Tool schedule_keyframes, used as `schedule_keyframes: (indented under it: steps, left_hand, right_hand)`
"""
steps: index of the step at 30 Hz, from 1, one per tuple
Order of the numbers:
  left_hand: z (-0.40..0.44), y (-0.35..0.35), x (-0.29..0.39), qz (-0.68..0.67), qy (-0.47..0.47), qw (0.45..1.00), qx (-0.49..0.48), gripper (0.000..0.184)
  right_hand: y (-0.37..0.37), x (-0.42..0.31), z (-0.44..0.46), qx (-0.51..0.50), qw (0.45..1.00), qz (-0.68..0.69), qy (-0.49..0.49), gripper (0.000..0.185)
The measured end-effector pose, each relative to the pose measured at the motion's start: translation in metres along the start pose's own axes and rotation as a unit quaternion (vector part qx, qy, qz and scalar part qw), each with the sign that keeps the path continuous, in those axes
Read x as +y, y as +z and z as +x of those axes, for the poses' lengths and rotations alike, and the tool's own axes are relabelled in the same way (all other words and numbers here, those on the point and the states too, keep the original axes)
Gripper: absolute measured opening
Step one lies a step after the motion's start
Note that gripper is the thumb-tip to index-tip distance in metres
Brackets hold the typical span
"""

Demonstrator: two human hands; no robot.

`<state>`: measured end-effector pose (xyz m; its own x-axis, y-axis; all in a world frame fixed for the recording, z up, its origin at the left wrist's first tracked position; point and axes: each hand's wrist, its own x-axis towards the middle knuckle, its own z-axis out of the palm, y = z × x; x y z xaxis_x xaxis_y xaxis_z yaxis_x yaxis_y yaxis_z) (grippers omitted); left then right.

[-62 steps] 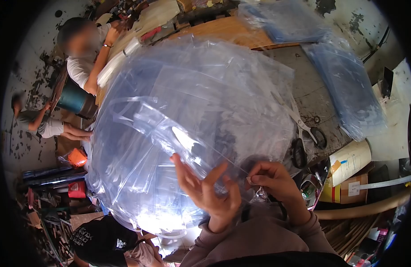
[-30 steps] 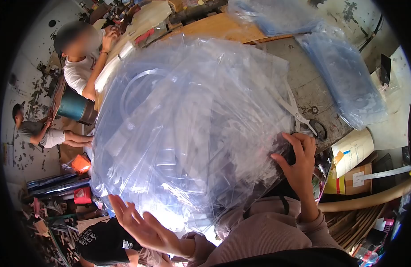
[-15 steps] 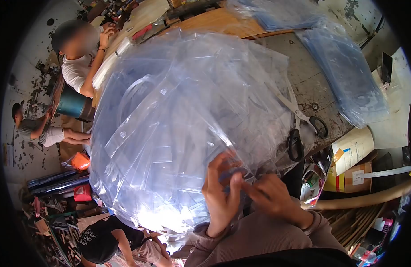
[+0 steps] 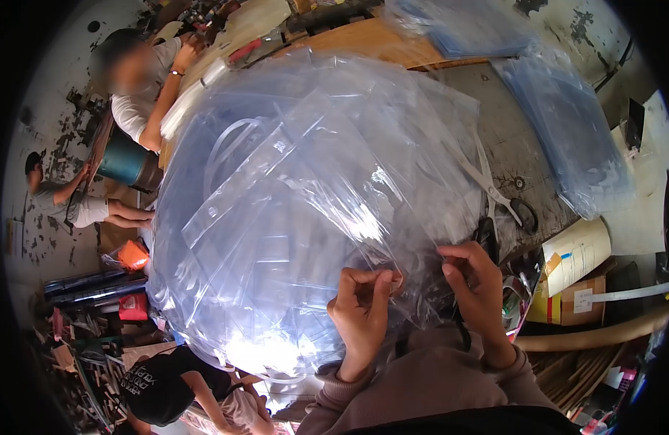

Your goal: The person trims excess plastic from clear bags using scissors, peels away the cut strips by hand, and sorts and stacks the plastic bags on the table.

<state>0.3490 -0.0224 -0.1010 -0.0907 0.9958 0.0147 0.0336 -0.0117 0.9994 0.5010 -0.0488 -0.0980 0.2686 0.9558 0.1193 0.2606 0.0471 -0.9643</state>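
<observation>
A large heap of clear plastic pieces (image 4: 276, 210) lies in front of me, some with flat strips and small round snaps. My left hand (image 4: 358, 315) is closed in a pinch at the heap's near edge, gripping clear plastic; the exact piece under the fingertips is hard to make out. To its right, my right hand (image 4: 477, 283) has thumb and forefinger apart beside the same plastic, with nothing visible held. Scissors with black handles (image 4: 500, 196) lie right of the heap, just beyond my right hand, one handle partly hidden.
Stacked bluish clear plastic sheets (image 4: 566, 138) lie on the worn table (image 4: 494, 101) at the far right. A cardboard box (image 4: 582, 301) and a long tan tube (image 4: 603, 335) stand at right. One person (image 4: 139, 109) works across the heap; others are at left and lower left.
My right hand has moved up and right, away from my left hand, and its fingers have parted. My left hand's fingers have closed into a tighter pinch. The view has shifted slightly.
</observation>
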Motion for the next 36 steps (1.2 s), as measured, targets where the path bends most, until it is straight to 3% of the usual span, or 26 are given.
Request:
schedule_keyframes:
  steps: [1,5,7,10,17,23,25,27,29,31,33,34,36]
  left_hand:
    - [0.0,0.0,0.0,-0.003,0.001,1.0,0.003,0.011]
    - [-0.001,0.0,-0.001,0.008,-0.006,1.0,0.0,0.013]
    - [-0.001,0.0,-0.002,0.009,-0.006,1.0,0.001,0.014]
    - [0.0,0.0,-0.003,0.006,-0.004,1.0,0.004,0.014]
    - [-0.001,0.0,-0.002,-0.013,0.009,1.0,0.0,0.015]
    - [-0.002,-0.014,-0.006,-0.12,0.052,0.989,-0.073,0.018]
    - [-0.005,-0.014,0.005,-0.181,0.047,0.975,-0.119,0.032]
    - [-0.016,-0.013,0.015,-0.145,0.062,0.979,-0.127,0.037]
    - [-0.027,-0.012,0.02,-0.095,0.195,0.973,-0.082,0.032]
    - [-0.033,-0.018,0.024,-0.082,0.215,0.97,-0.078,0.028]
    - [-0.031,-0.031,0.025,0.071,0.289,0.951,-0.079,0.025]
    - [-0.03,-0.03,0.029,0.08,0.274,0.956,-0.065,0.023]
    - [-0.018,-0.046,0.031,0.225,0.299,0.922,-0.095,0.021]
  right_hand:
    - [0.001,-0.001,-0.001,0.005,0.999,0.013,0.036,0.02]
    - [0.002,0.002,-0.002,0.026,1.0,0.005,0.005,0.011]
    - [0.001,0.001,-0.003,0.021,0.999,0.003,0.034,0.007]
    - [-0.004,-0.001,-0.004,0.004,0.998,-0.064,0.008,0.01]
    - [-0.007,0.001,-0.011,-0.048,0.996,-0.072,-0.004,0.017]
    - [0.021,-0.006,-0.035,-0.008,0.972,-0.105,-0.209,0.029]
    - [0.017,-0.004,-0.043,-0.04,0.993,-0.091,-0.066,0.028]
    - [0.004,-0.005,-0.038,-0.021,0.994,-0.099,-0.041,0.02]
    - [0.0,0.002,-0.023,0.131,0.974,0.18,-0.035,0.016]
    - [-0.029,-0.003,-0.007,0.231,0.965,0.097,-0.081,0.014]
    - [-0.063,0.024,0.007,0.391,0.913,0.068,-0.1,0.016]
    - [-0.084,0.017,0.011,0.446,0.893,0.013,-0.068,0.019]
    - [-0.139,0.008,0.02,0.513,0.856,-0.041,-0.04,0.027]
